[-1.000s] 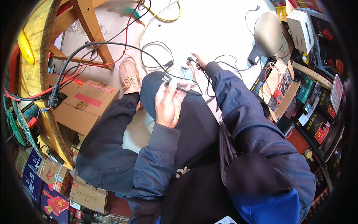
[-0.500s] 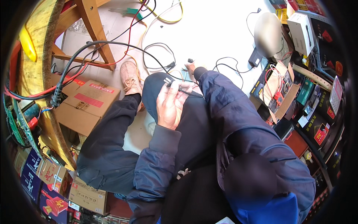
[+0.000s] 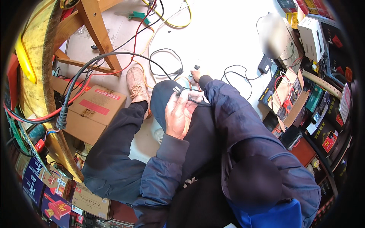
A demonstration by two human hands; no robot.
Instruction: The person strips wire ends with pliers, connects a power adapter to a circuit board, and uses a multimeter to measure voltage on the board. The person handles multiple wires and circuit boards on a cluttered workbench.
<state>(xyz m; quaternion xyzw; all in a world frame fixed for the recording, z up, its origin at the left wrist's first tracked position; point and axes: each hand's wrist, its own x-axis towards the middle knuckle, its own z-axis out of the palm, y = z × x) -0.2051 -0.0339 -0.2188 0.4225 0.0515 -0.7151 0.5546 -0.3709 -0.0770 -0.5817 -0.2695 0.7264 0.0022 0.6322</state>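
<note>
Over my right thigh, my left hand (image 3: pixel 179 114) is closed on a black power cord, its plug (image 3: pixel 176 90) showing pale prongs just past the fingertips. The black cord (image 3: pixel 198 102) runs across the fingers toward the right sleeve. Farther out, beyond the knee, my right hand (image 3: pixel 195 77) is small in view and closed. A small dark cable end (image 3: pixel 196 67) sticks up from its fingers; most of that grip is too small or hidden to make out. A second black cord with a plug (image 3: pixel 178 71) lies on the floor left of this hand.
At left stand a wooden-legged table (image 3: pixel 99 38) and a cardboard box (image 3: pixel 93 104), with a thick black cable (image 3: pixel 114 53) arching over them. A black power adapter (image 3: pixel 265 66) lies on the floor at right. Beside it, an opened carton (image 3: pixel 292 98) holds wires.
The whole view has shifted slightly. My left hand still grips the cord, its plug turned a little. The right hand stays beyond the knee with the dark end upright.
</note>
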